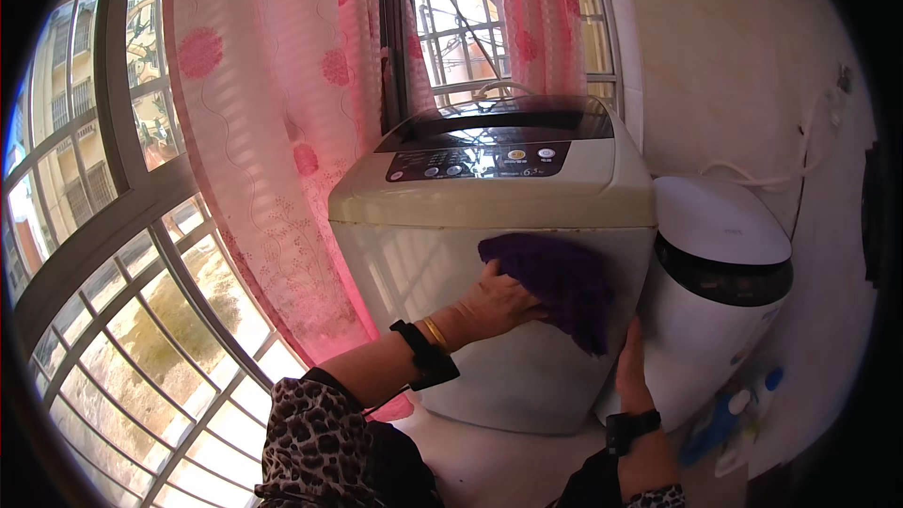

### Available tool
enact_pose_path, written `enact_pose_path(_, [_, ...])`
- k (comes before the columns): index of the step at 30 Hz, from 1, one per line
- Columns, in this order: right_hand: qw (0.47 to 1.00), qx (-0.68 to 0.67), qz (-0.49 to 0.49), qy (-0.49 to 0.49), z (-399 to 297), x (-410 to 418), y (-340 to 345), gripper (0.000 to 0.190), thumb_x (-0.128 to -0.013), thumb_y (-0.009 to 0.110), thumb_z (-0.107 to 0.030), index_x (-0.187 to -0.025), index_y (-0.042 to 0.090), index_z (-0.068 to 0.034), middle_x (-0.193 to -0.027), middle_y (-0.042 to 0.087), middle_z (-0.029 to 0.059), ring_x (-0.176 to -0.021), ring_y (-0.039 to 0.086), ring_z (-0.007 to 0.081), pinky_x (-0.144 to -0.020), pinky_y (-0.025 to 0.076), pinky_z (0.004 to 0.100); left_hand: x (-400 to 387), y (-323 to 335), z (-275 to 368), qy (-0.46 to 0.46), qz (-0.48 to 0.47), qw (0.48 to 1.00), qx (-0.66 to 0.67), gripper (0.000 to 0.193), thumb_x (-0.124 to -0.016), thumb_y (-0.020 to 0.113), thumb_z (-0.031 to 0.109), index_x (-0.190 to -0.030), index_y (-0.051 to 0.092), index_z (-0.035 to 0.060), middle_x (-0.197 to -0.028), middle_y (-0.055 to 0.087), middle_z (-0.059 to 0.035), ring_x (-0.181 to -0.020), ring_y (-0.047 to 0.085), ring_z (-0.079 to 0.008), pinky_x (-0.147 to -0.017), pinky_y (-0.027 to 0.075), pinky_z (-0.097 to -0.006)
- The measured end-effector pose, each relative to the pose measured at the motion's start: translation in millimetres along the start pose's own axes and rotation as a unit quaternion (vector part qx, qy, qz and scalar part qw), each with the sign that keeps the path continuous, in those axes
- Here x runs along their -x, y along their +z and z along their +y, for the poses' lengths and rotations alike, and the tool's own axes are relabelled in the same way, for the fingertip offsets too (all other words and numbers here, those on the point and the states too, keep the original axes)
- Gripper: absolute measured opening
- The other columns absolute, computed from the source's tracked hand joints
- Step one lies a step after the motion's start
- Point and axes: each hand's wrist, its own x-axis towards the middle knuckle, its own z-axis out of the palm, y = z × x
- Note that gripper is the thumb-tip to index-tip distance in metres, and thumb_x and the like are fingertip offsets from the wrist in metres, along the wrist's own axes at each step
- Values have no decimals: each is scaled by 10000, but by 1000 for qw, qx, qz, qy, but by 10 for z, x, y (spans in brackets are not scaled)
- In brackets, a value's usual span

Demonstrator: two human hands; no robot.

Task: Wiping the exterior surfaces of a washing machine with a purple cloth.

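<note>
My left hand (497,303), with a gold bangle and a black strap at the wrist, presses a dark purple cloth (564,286) against the front panel of a top-loading washing machine (451,360). The cloth is bunched under my fingers and its loose end hangs down to the right. My right hand (631,360) is at the machine's right front edge, in the narrow gap beside a white appliance (698,339). Its fingers are mostly hidden, so whether it grips the edge is unclear. Above, the dark control panel (480,161) and lid (501,120) face up.
A pink patterned curtain (275,120) hangs close on the machine's left, before a barred window (134,324). Pale hoses (748,176) run along the tiled wall (719,35) at right. Blurred blue and white items (719,423) stand low at the right.
</note>
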Motion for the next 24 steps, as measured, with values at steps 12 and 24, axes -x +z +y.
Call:
enact_pose_path(12, [988,-99,84,79,-335,31,369,642,-920,293,-532,-1398,252,-106,-1399,303,75,-1289,278,206,-1059,204,329,1146,-913,-1175,-254,-98,949,-159,589,-759,613,316,-1269,455,66,-1273,419,-186,-1267,280,-363,-1031,155,-549])
enact_pose_path(24, [995,-54,32,80,-571,153,340,650,-934,297,-509,-1396,253,-54,-1397,314,86,-1279,290,203,-1057,201,301,-1768,-379,311,-71,48,996,-28,516,-699,663,410,-1110,579,110,-1034,556,-111,-1013,494,-303,-961,297,-537])
